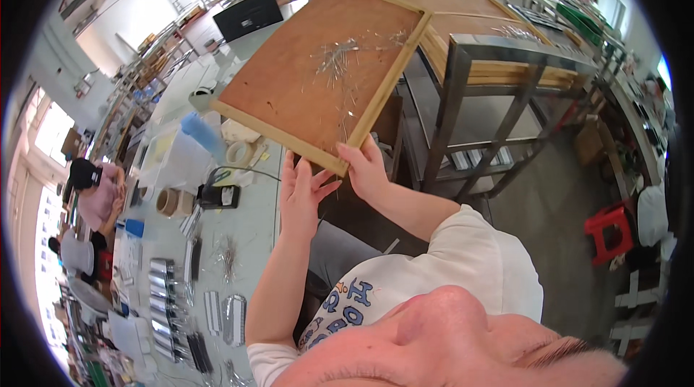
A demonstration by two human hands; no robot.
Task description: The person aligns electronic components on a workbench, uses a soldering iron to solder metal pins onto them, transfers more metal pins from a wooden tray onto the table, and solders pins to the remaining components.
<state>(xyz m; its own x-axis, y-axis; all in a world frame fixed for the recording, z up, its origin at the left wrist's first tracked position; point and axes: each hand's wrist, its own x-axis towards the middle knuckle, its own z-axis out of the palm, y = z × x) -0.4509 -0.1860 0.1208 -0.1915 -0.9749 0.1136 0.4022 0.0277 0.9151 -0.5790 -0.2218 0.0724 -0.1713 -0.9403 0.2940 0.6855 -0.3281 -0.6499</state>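
Observation:
A shallow tray (289,76) with a brown board base and a pale wooden rim is held up at a tilt in front of me. Thin, shiny, wire-like pieces (336,56) lie scattered across its board, some along the right rim. My right hand (367,168) is closed on the rim at the tray's near corner, thumb on the inner side. Beside that corner, my left hand (300,195) has its fingers stretched out and apart, right under the near rim; whether they bear its weight I cannot tell.
Left of me, the pale worktable (249,242) carries rows of silver metal parts (163,307), tape rolls (168,202), a black device (219,197) and a clear bin (173,159). A metal rack (499,83) with similar trays stands right. A red stool (609,234) is farther right. Other people sit left and ahead.

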